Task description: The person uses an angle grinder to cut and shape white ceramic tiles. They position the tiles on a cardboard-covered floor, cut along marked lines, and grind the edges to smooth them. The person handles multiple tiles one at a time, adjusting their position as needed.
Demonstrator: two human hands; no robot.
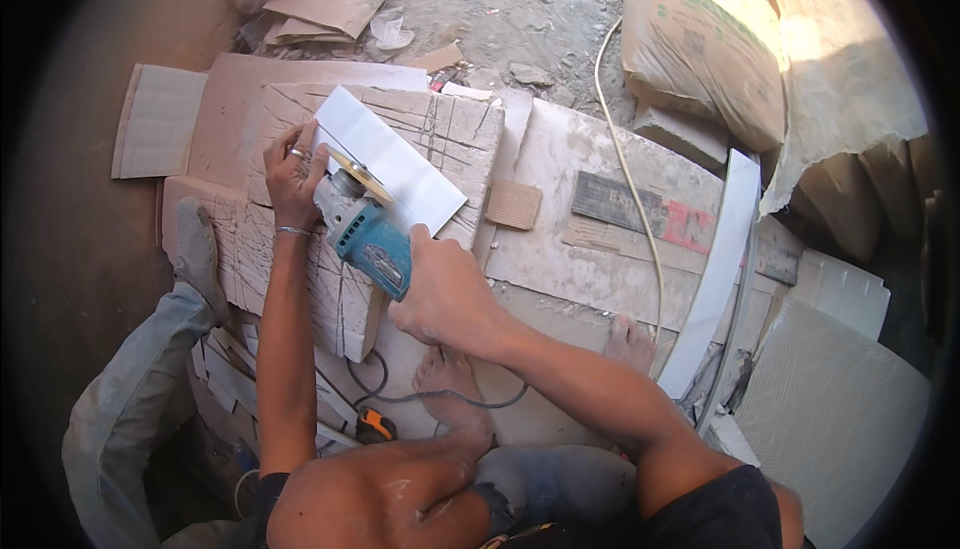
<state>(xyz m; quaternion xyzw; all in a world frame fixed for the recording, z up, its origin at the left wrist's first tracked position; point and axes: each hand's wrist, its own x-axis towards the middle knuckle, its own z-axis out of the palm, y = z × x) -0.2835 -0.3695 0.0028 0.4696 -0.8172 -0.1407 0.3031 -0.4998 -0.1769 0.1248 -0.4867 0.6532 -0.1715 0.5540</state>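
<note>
My right hand (445, 284) is wrapped around the teal body of an angle grinder (375, 249). Its thin disc, beside a yellowish guard (362, 177), meets a white rectangular tile (400, 164), where a dark line runs along the surface. The left end of that tile is gripped by my left hand (290, 174), fingers curled at the edge and thumb close to the grinder's head. Under the tile lies a pale block (465, 129) scored with many dark cut lines. The tile's underside and part of my left fingers are hidden.
A dark cord (450, 405) loops near my bare foot, beside an orange-and-black tape measure (375, 426). Another person's jeans-clad leg (140, 399) stands at left. A pale cable (630, 169) crosses cardboard at right. A filled sack (705, 44) and long white strip (715, 269) lie beyond.
</note>
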